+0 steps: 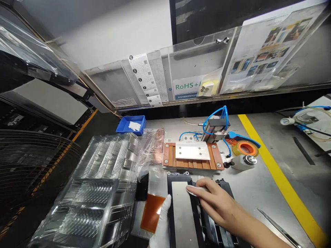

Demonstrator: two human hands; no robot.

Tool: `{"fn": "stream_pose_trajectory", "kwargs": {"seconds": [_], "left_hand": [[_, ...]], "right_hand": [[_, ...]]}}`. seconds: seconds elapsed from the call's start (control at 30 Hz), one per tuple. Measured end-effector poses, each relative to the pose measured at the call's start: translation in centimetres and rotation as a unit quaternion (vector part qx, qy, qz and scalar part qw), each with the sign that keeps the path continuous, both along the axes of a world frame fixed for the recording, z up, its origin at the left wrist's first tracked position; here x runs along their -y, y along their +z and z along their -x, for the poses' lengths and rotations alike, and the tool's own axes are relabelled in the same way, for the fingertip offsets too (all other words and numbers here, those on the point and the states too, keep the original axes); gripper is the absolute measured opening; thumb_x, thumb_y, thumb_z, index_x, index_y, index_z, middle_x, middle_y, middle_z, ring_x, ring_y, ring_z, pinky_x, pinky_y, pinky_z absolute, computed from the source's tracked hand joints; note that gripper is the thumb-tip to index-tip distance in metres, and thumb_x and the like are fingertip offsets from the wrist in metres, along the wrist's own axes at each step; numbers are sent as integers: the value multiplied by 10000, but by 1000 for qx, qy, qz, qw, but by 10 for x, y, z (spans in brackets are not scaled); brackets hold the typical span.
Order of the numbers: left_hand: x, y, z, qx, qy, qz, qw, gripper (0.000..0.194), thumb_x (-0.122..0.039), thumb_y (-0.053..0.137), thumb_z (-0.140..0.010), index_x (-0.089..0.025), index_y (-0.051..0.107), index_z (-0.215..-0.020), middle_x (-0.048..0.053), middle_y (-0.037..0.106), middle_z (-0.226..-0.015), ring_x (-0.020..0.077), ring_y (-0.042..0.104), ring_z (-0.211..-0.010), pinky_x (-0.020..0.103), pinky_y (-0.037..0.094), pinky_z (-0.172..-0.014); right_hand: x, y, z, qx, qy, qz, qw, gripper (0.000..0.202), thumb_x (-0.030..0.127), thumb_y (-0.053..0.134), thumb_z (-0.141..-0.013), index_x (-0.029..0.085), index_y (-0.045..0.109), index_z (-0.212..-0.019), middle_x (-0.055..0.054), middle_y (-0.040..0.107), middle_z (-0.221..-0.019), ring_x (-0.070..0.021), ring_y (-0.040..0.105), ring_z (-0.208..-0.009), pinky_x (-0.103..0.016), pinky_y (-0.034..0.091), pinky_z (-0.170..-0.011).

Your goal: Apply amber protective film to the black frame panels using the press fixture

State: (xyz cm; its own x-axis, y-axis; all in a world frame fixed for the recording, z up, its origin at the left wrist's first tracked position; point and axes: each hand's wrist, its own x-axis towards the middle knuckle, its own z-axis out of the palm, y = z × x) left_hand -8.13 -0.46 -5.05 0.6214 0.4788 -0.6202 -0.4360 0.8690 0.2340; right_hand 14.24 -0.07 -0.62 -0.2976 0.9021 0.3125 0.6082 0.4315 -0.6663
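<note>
White glove covers the left hand point(161, 224), which in the head view is closed around the left edge of a black frame point(179, 178), its thumb along the side. Set in that frame, a long silver plate point(182, 213) faces up at the bottom centre, just before the brown fixture point(169, 155) with its metal block point(192, 151). Bare, the right hand point(219, 201) pinches a small white piece point(197, 191) against the plate's upper right edge; what that piece is, I cannot tell. Under the right wrist lie more black parts point(224, 187). Just left of the gloved hand is an amber sheet point(151, 213), and further left stand clear plastic trays point(103, 162), with a blue bin point(119, 128) behind them. Metal tweezers point(278, 225) lie on the table point(254, 187) near the right forearm.
</note>
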Motion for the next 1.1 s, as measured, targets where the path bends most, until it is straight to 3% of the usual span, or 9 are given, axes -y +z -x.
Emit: {"fn": "stream_pose_trajectory", "kwargs": {"seconds": [0.27,0.53,0.73,0.83,0.97,1.1], "left_hand": [[4,1,-1,-9,-7,31,999,456,-534,522,-903,-194,607,-1196,86,633,-1244,247,617,-1085,464,516,-944],[3,3,-4,-11,-24,49,998,493,-556,521,-896,-172,610,-1193,87,665,-1188,241,642,-1039,456,529,-916],[1,10,-6,14,-9,65,998,455,-525,523,-905,-181,595,-1195,80,628,-1220,248,615,-1062,462,519,-925],[0,14,-12,33,-10,79,996,511,-560,519,-894,-167,572,-1215,97,625,-1211,241,615,-1058,479,505,-927],[0,19,-19,54,-20,101,993,612,-671,467,-861,-145,605,-1143,91,672,-1050,209,637,-922,435,506,-867],[-4,26,-20,61,-15,116,991,686,-738,500,-788,-130,655,-1064,97,693,-885,236,637,-840,382,486,-783]], "right_hand": [[41,-10,1,29,86,14,996,537,24,407,-872,205,514,-1366,-118,594,-1058,-194,616,-930,-281,571,-809],[28,-17,1,15,19,14,1000,494,54,378,-925,224,499,-1372,-110,579,-1041,-204,600,-909,-315,571,-767],[44,0,5,24,98,7,995,545,10,430,-852,211,524,-1350,-108,628,-993,-191,631,-876,-272,585,-766],[41,-4,6,19,76,-1,997,517,14,427,-871,191,532,-1345,-116,615,-1006,-196,619,-883,-289,582,-759],[31,-12,6,6,15,-5,1000,483,17,376,-919,175,530,-1348,-120,579,-1030,-192,598,-892,-301,566,-748],[38,-2,6,19,63,-3,998,471,18,387,-902,146,559,-1321,-128,604,-1020,-194,618,-894,-291,569,-775]]}}
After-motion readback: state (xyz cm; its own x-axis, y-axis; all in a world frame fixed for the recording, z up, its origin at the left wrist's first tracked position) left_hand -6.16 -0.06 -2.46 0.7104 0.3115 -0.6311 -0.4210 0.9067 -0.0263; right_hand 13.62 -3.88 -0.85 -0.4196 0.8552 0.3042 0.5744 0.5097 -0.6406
